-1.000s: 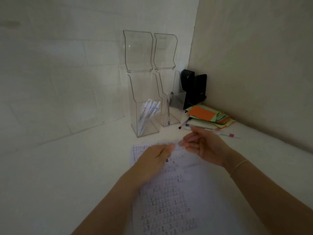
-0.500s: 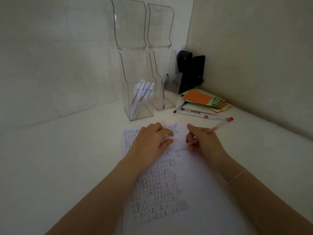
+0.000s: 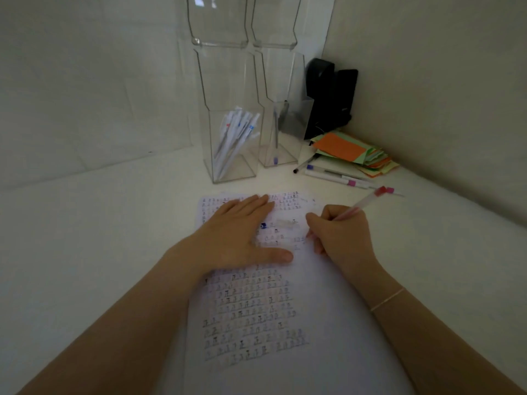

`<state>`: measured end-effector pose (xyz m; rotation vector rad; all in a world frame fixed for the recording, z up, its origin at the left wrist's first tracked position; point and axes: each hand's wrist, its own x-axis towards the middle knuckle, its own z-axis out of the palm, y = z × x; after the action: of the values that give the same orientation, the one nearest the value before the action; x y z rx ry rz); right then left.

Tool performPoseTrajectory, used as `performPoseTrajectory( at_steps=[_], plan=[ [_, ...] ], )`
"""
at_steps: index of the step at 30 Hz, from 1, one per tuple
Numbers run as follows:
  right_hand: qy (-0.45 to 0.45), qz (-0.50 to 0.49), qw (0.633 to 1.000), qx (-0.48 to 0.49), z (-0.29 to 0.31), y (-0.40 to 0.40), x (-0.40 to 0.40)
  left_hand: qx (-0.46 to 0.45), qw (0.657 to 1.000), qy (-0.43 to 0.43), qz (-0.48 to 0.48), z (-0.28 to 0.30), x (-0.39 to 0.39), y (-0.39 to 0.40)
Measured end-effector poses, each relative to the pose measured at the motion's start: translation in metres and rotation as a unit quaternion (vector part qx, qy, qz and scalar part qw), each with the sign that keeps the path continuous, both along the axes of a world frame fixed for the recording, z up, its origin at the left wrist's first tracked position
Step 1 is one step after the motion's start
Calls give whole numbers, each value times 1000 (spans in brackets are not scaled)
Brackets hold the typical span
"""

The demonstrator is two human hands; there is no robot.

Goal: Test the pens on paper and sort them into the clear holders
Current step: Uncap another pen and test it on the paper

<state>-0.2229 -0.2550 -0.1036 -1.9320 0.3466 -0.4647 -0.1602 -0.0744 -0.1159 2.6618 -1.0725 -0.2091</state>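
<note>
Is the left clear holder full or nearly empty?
Partly full: the left holder has a bunch of white pens leaning inside, with room left above.

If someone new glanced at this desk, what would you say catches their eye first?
Probably the two hands on the scribbled paper in the middle: the left hand pressing it flat, the right hand gripping a red-capped pen. Next, the clear holder full of white pens behind, and the orange paper stack at right.

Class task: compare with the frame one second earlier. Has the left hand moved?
Yes. The left hand has come down from above the paper and now lies flat on it.
</note>
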Motion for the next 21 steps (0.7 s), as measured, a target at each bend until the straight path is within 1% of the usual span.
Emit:
performPoseTrajectory(
  at_steps=[5, 11, 21],
  plan=[
    [19, 7, 1000, 5, 2, 2, 1, 1, 1000, -13, -5, -4, 2, 0],
    [19, 7, 1000, -17, 2, 5, 0, 3, 1000, 2, 1, 0, 0, -2],
    [26, 7, 999, -22, 2, 4, 0, 3, 1000, 3, 0, 2, -2, -2]
  ],
)
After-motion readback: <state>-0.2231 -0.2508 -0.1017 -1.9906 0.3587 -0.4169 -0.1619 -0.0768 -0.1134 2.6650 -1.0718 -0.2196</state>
